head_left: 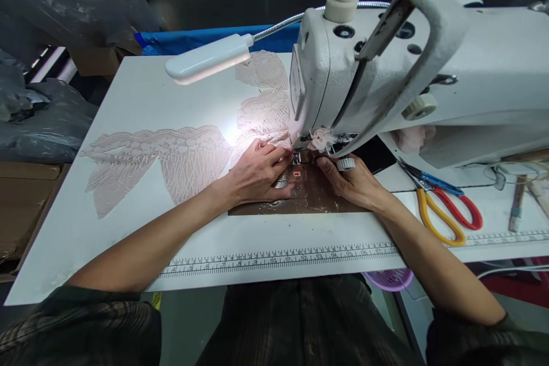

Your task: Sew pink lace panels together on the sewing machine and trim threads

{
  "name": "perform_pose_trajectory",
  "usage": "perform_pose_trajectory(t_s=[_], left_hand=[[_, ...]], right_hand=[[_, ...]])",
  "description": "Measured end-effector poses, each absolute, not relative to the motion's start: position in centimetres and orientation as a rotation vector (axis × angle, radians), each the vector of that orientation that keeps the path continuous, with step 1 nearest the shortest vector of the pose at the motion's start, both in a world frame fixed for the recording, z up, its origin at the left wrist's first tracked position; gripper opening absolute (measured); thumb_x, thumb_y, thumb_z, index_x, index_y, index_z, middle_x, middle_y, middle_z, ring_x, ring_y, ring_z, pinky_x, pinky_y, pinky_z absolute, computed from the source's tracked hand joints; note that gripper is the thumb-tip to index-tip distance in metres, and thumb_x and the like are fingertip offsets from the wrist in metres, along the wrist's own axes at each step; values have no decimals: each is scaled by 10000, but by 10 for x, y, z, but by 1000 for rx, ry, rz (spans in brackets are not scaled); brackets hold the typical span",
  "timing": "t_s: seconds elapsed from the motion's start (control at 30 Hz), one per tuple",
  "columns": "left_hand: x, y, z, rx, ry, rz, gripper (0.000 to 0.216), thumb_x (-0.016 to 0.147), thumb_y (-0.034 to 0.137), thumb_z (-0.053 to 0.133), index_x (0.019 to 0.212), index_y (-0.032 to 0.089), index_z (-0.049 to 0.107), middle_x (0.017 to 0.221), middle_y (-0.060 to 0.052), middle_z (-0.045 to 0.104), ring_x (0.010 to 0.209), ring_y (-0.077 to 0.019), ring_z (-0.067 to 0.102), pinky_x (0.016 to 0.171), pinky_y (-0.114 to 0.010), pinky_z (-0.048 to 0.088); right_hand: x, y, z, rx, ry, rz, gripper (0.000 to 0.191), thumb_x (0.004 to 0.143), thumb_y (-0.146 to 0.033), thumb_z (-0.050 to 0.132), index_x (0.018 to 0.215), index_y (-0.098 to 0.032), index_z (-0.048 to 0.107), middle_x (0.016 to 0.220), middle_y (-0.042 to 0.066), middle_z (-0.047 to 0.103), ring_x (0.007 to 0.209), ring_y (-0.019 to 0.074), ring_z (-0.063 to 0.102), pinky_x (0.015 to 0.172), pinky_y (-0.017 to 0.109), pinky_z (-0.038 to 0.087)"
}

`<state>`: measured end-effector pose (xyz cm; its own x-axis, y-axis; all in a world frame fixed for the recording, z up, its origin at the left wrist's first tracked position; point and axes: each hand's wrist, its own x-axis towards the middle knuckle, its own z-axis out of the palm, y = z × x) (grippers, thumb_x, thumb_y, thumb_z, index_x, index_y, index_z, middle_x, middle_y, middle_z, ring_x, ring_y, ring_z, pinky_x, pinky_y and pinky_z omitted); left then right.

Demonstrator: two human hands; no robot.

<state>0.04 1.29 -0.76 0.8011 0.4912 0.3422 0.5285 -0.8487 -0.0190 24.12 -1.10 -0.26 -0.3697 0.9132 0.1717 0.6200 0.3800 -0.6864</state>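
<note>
Lace fabric (266,111), head view: on the white surface (206,97), bunched beside the sewing machine's presser foot (299,156). Left hand (261,171) palm-down on its near edge, fingers extended, thumb apart. Right hand (354,183) just right of presser foot, fingers partly hidden; can't tell if gripping. Scissors (422,206) farther right.

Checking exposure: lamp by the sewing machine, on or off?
On. The lamp has a glowing underside, and a bright patch falls on the tabletop and lace by the left hand.
</note>
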Motion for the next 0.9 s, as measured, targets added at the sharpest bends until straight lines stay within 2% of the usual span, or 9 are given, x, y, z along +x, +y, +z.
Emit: perform_pose_trajectory(t_s=[0.17,0.27,0.4,0.5,0.6,0.67,0.8,0.9], left_hand=[[1,11,-9,-2869,-903,-525,406,918,417,510,1140,106,646,1019,-140,629,921,-268,585,777,-415,440],[0,12,-6,-2904,-995,-492,405,931,395,496,1188,105,613,1064,-156,619,998,-288,569,836,-433,438],[0,16,-4,-3005,-1015,-349,435,971,400,428,1227,80,573,1065,-152,628,1050,-279,562,981,-450,386],[3,12,-1,-2987,-1063,-282,460,986,442,402,1240,96,568,1075,-144,639,1069,-284,556,1018,-454,358],[8,1,7,-2858,-1160,-225,505,990,497,381,1202,90,593,1066,-160,644,1030,-298,561,932,-439,403],[11,-2,14,-2782,-1158,-140,492,1005,465,354,1148,77,619,1041,-175,647,961,-291,575,821,-406,429],[7,20,25,-2774,-1027,57,331,967,153,338,954,104,665,829,-119,645,684,-195,552,592,-315,368],[-3,50,25,-2785,-1132,44,256,894,104,416,851,119,668,734,-99,611,541,-152,478,503,-306,300]], right_hand=[[241,-13,-8,-1361,-2109,601,260,961,-321,448,839,-186,632,895,91,658,795,202,614,711,314,486],[240,-13,-12,-1366,-2126,535,201,929,-279,477,878,-191,650,920,99,672,852,230,624,755,345,498],[239,-14,-14,-1387,-2145,485,208,913,-249,476,970,-183,665,958,107,672,898,244,626,791,368,504],[240,-15,-16,-1382,-2145,462,222,909,-248,474,1018,-189,658,963,100,672,899,242,625,792,372,505],[240,-14,-16,-1355,-2136,465,198,903,-247,470,950,-189,653,936,94,672,855,231,626,770,361,502],[239,-12,-15,-1348,-2114,496,176,888,-248,478,890,-185,643,904,85,666,814,216,623,735,337,496],[240,-9,-8,-1397,-2038,635,138,855,-280,522,802,-187,609,799,52,630,691,185,580,637,304,457],[245,-7,-3,-1423,-1979,751,159,850,-317,548,755,-193,582,686,16,581,605,166,521,562,288,413]])
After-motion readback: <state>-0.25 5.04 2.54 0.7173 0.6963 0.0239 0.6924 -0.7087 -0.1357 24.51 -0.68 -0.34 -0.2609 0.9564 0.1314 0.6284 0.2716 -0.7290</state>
